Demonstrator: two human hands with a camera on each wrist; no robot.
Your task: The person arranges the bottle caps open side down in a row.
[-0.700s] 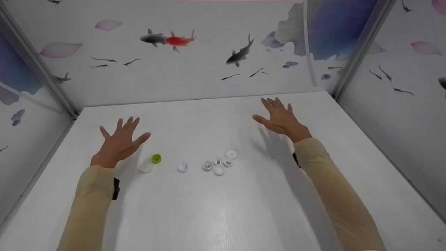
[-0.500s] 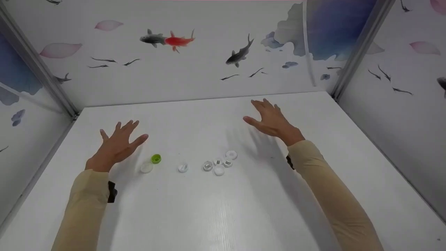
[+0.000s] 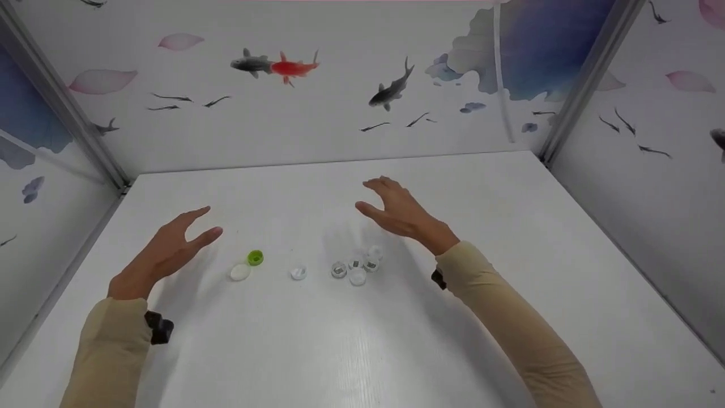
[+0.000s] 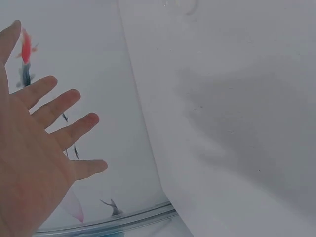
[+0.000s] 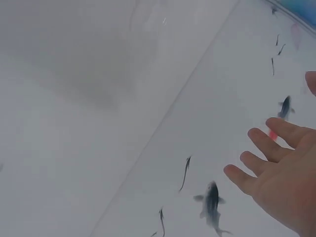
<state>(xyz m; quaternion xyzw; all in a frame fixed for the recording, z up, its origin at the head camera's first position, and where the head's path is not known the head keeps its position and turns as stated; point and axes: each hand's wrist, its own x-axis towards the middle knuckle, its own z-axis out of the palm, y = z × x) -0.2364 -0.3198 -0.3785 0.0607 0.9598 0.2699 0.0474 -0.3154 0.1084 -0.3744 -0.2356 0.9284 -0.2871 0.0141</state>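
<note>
My left hand point(image 3: 161, 252) hovers over the left side of the white table, thumb and fingers spread and holding nothing. Nearest to it are a small green cap point(image 3: 255, 258) and a pale round lid point(image 3: 239, 272) that lie side by side. Above the table's middle hangs my right hand point(image 3: 402, 212), fingers extended, also holding nothing. Below it sits a cluster of several small round white and clear cap-like pieces, among them a clear one point(image 3: 338, 270) and a white one point(image 3: 357, 276). A single whitish cap point(image 3: 298, 273) lies between the two groups. Both wrist views show spread fingers.
The white table point(image 3: 317, 351) is bounded by a back wall point(image 3: 317, 130) and side walls printed with fish and petals. Metal posts point(image 3: 583, 82) stand at the back corners. A small black device point(image 3: 158, 327) sits at the left wrist.
My right hand has moved left and toward me, over the cluster. My left hand has moved left and nearer, turning so its thumb and fingers form a wide gap. The caps have stayed put.
</note>
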